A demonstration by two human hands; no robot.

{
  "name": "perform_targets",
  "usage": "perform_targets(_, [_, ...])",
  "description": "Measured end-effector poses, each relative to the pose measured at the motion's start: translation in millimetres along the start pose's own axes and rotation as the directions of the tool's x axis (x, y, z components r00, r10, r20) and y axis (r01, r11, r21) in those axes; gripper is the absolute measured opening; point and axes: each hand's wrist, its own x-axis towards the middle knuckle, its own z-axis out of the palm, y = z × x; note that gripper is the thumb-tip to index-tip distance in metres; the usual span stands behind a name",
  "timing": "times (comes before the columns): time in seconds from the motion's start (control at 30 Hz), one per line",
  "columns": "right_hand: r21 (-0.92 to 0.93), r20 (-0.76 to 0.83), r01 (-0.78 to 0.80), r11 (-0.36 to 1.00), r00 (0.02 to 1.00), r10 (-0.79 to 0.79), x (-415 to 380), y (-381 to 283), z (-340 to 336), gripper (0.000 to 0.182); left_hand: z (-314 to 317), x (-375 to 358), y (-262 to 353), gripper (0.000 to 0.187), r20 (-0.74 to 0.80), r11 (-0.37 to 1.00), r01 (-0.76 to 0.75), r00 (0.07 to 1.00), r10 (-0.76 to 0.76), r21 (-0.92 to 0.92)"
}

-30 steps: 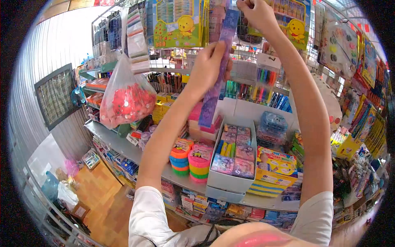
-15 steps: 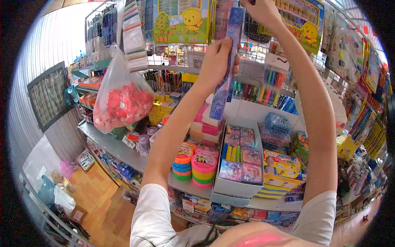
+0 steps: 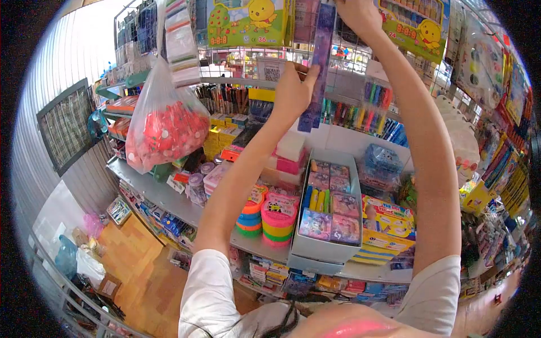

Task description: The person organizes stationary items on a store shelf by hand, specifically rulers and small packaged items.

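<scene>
Long blue-purple flat packages [image 3: 322, 50] hang upright against the wire rack in the upper middle. My left hand [image 3: 296, 87] is beside them, its thumb and fingertips at their left edge; whether it grips them is hard to tell. My right hand [image 3: 360, 17] is raised at the top edge, just right of the packages' upper end, with its fingertips partly cut off by the frame. A yellow chick-picture pack [image 3: 248, 22] hangs to the left of the packages, and a similar pack [image 3: 414, 28] hangs right of my right hand.
A clear bag of red items [image 3: 166, 132] hangs at the left. Below my arms, the shelf holds a grey box of small packs [image 3: 324, 248], round colourful tubs [image 3: 280, 217] and a yellow box [image 3: 389, 225]. Pens stand behind. Wooden floor [image 3: 135, 259] shows lower left.
The long package that my left hand was wrapped round has moved up and now hangs in line with the others. My left hand has loosened and shifted slightly down and left.
</scene>
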Motion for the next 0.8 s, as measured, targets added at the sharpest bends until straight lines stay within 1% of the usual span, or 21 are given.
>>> perform_targets(0.1, [-0.013, -0.072, 0.093, 0.996, 0.993, -0.094, -10.2, 8.9, -12.4, 0.027, -0.4, -6.7, -9.1, 0.037, 0.035, 0.997, -0.065, 0.997, 0.063, 0.046])
perform_targets(0.13, [-0.018, -0.087, 0.115, 0.993, 0.989, -0.117, -16.6, 7.6, -25.9, 0.026, -0.3, -8.7, -13.1, 0.037, 0.035, 0.992, -0.070, 0.997, 0.067, 0.104])
perform_targets(0.17, [0.035, 0.068, 0.039, 0.999, 0.997, -0.042, -29.1, -4.6, -52.0, 0.025, -0.4, -11.9, -17.6, 0.037, 0.039, 0.984, -0.074, 0.997, 0.068, 0.163])
perform_targets(0.2, [0.045, 0.099, 0.099, 0.994, 0.990, -0.103, -44.5, -4.6, -72.1, 0.024, -1.4, -18.7, -21.6, 0.038, 0.047, 0.973, -0.075, 0.997, 0.067, 0.220])
perform_targets(0.23, [0.058, 0.131, 0.157, 0.986, 0.978, -0.164, -60.7, -1.6, -91.4, 0.023, -9.3, -30.0, -15.1, 0.035, 0.055, 0.971, -0.087, 0.996, 0.077, 0.222])
perform_targets(0.27, [0.098, 0.142, 0.191, 0.977, 0.969, -0.204, -80.2, 1.7, -114.8, 0.025, -15.1, -40.9, -15.5, 0.031, 0.031, 0.958, -0.058, 0.998, 0.051, 0.281])
perform_targets(0.3, [0.136, 0.155, 0.220, 0.966, 0.958, -0.240, -102.3, 9.3, -136.6, 0.026, -23.3, -58.8, -8.9, 0.027, -0.026, 0.934, -0.187, 0.979, 0.204, 0.304])
perform_targets(0.33, [0.137, 0.102, 0.199, 0.970, 0.972, -0.213, -127.3, 29.0, -154.3, 0.026, -33.0, -79.1, 7.7, 0.025, -0.016, 0.967, -0.132, 0.990, 0.138, 0.220])
perform_targets(0.37, [0.134, 0.052, 0.168, 0.977, 0.983, -0.176, -154.8, 47.2, -173.8, 0.026, -40.7, -102.3, 18.0, 0.025, -0.024, 0.971, -0.165, 0.985, 0.172, 0.172])
perform_targets(0.4, [0.136, 0.083, 0.056, 0.989, 0.994, -0.068, -183.1, 50.0, -202.1, 0.026, -44.5, -129.3, 33.7, 0.024, -0.081, 0.989, -0.092, 0.991, 0.102, 0.117])
perform_targets(0.43, [0.129, 0.115, -0.064, 0.990, 0.992, 0.049, -208.2, 52.3, -230.0, 0.025, -44.7, -157.2, 66.0, 0.023, -0.118, 0.996, -0.070, 0.990, 0.077, 0.059])
perform_targets(0.47, [0.161, 0.166, -0.127, 0.979, 0.981, 0.100, -231.7, 65.3, -252.1, 0.025, -42.6, -187.0, 94.2, 0.022, -0.147, 0.999, -0.040, 0.988, 0.039, -0.003])
perform_targets(0.5, [0.185, 0.217, -0.195, 0.963, 0.964, 0.153, -257.5, 81.6, -276.4, 0.025, -36.2, -228.5, 104.7, 0.021, -0.089, 0.943, -0.009, 0.996, -0.022, -0.332])
perform_targets(0.53, [0.204, 0.263, -0.267, 0.942, 0.942, 0.210, -282.6, 93.4, -296.4, 0.025, -19.3, -253.0, 117.0, 0.020, -0.014, 0.884, -0.010, 1.000, 0.004, -0.468])
perform_targets(0.57, [0.222, 0.185, -0.433, 0.874, 0.898, 0.398, -305.9, 93.7, -302.1, 0.022, -2.3, -277.7, 129.1, 0.019, 0.061, 0.806, 0.012, 0.998, 0.030, -0.592])
perform_targets(0.6, [0.211, 0.184, -0.483, 0.850, 0.874, 0.451, -327.1, 105.4, -310.2, 0.022, 20.4, -293.8, 145.3, 0.018, 0.145, 0.821, -0.031, 0.980, 0.138, -0.570])
perform_targets(0.63, [0.128, 0.175, -0.585, 0.801, 0.808, 0.563, -347.6, 116.6, -316.9, 0.022, 39.7, -307.6, 152.2, 0.016, 0.404, 0.834, 0.223, 0.915, -0.001, -0.505])
perform_targets(0.67, [0.130, 0.205, -0.613, 0.779, 0.786, 0.584, -370.8, 134.1, -323.3, 0.022, 62.4, -319.3, 158.3, 0.015, 0.617, 0.814, 0.435, 0.777, -0.123, -0.386])
perform_targets(0.7, [0.046, 0.265, -0.677, 0.735, 0.718, 0.644, -394.4, 152.3, -332.3, 0.018, 93.2, -333.9, 158.2, 0.015, 0.732, 0.846, 0.425, 0.678, -0.063, -0.321])
perform_targets(0.73, [0.042, 0.265, -0.722, 0.690, 0.674, 0.689, -418.5, 168.3, -335.4, 0.016, 125.5, -351.7, 153.1, 0.016, 0.820, 0.887, 0.378, 0.573, 0.002, -0.266])
perform_targets(0.8, [-0.115, 0.295, -0.689, 0.715, 0.664, 0.687, -462.8, 200.7, -341.2, 0.014, 178.1, -398.0, 143.5, 0.026, 0.867, 0.972, 0.130, 0.485, 0.110, -0.196])
